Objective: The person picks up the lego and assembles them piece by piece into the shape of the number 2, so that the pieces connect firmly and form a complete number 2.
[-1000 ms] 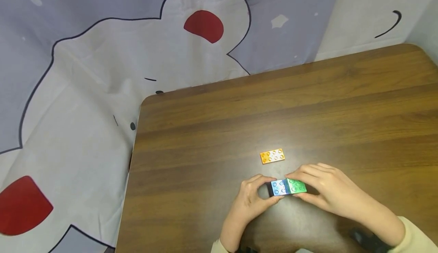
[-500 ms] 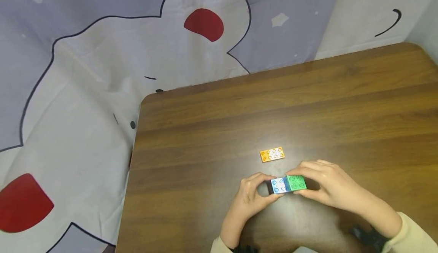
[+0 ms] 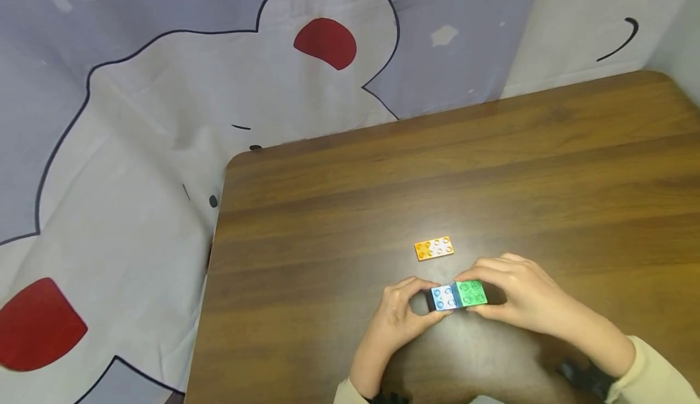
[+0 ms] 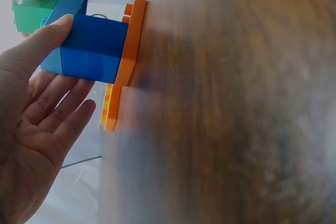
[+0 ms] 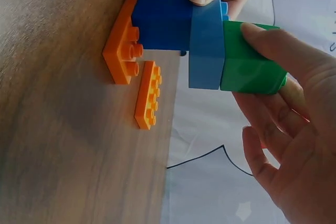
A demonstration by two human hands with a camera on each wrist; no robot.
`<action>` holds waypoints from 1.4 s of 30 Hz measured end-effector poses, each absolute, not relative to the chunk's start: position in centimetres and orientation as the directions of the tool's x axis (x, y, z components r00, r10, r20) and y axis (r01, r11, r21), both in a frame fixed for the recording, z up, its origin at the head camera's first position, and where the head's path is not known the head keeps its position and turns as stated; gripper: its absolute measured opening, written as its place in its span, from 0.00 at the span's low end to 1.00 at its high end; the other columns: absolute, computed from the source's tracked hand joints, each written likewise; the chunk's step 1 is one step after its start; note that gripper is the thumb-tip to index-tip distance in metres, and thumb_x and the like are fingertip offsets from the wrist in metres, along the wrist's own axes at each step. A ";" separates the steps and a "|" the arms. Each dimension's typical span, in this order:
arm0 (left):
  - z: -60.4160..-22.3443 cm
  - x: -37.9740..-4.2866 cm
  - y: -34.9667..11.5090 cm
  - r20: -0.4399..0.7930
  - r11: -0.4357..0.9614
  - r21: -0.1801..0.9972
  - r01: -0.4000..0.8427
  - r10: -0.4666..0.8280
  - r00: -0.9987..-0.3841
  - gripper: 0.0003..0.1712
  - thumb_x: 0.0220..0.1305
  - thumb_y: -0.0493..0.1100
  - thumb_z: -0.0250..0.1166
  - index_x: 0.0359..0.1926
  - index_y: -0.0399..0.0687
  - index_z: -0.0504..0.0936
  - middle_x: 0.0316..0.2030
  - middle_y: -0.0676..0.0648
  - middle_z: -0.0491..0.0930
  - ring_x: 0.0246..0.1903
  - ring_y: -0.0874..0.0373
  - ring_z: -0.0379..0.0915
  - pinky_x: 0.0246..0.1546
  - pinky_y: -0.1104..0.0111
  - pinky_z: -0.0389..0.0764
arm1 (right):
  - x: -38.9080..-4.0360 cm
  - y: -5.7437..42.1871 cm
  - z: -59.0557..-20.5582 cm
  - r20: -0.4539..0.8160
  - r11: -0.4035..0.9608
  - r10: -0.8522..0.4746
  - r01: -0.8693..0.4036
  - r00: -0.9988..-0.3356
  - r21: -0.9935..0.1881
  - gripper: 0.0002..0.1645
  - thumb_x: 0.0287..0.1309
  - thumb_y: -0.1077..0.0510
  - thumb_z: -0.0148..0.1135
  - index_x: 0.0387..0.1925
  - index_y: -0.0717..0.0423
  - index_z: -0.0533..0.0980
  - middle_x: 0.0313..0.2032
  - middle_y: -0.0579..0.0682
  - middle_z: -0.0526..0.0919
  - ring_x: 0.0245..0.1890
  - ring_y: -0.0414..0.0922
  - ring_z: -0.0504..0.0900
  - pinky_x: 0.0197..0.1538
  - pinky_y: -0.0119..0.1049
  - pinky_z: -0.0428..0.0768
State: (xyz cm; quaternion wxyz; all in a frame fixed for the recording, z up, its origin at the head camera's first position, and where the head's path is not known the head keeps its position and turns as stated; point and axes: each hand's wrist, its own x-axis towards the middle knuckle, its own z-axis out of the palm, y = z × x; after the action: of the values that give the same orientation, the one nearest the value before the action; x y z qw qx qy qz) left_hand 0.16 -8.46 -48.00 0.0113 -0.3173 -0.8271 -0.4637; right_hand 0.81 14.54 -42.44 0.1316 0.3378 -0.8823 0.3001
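My left hand [image 3: 399, 316] pinches the light blue brick [image 3: 443, 298] between thumb and fingers. That brick sits on a dark blue brick [image 5: 160, 22], which stands on an orange plate [image 5: 119, 51] on the table, and it overhangs to the right. My right hand [image 3: 527, 294] grips the green brick [image 3: 471, 293] by its sides, thumb on the near side. In the right wrist view, the green brick lies against the top of the light blue one, at the overhanging end. Only the orange plate's edge and some studs show in the wrist views; from the head it is hidden.
Just beyond the stack, a loose orange plate [image 3: 434, 248] with studs up lies on the wooden table [image 3: 328, 222]. A printed curtain [image 3: 164, 106] hangs along the table's far and left edges. Part of a grey object [image 3: 485, 400] shows at the bottom edge.
The right hand and green brick have shifted slightly away from the body, and the glare on the green top has faded. The left hand keeps nearly the same place.
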 end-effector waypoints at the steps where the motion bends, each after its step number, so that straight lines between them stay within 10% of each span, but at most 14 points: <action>1: -48.0 0.2 -8.5 0.313 0.367 0.761 0.536 0.516 -0.797 0.19 0.43 0.42 0.77 0.37 0.42 0.82 0.33 0.49 0.84 0.36 0.61 0.81 0.42 0.75 0.78 | 0.8 14.5 -42.5 0.436 0.591 -0.517 -0.676 -0.736 -0.440 0.25 0.33 0.50 0.76 0.41 0.42 0.80 0.34 0.29 0.79 0.31 0.32 0.76 0.37 0.27 0.71; 21: -47.8 0.4 -8.3 0.326 0.414 0.717 0.561 0.511 -0.795 0.20 0.41 0.40 0.77 0.37 0.42 0.82 0.32 0.49 0.83 0.35 0.61 0.81 0.42 0.80 0.76 | -0.5 15.5 -41.8 0.318 0.497 -0.581 -0.636 -0.749 -0.590 0.39 0.31 0.43 0.77 0.51 0.44 0.76 0.45 0.33 0.78 0.45 0.34 0.76 0.48 0.27 0.71; 42: -47.9 0.5 -8.5 0.290 0.419 0.743 0.522 0.501 -0.815 0.19 0.43 0.41 0.76 0.39 0.44 0.84 0.31 0.50 0.83 0.32 0.62 0.80 0.38 0.82 0.76 | -7.5 14.8 -42.7 0.176 0.669 -0.566 -0.573 -0.805 -0.472 0.24 0.46 0.52 0.72 0.48 0.50 0.78 0.40 0.41 0.82 0.38 0.40 0.80 0.38 0.41 0.77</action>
State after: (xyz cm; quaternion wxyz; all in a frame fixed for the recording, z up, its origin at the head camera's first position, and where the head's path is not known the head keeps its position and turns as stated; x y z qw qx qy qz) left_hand 0.50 -8.48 -47.86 0.0117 -0.3037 -0.8421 -0.4455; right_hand -7.50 14.77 -42.66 0.0071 0.3118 -0.9136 0.2609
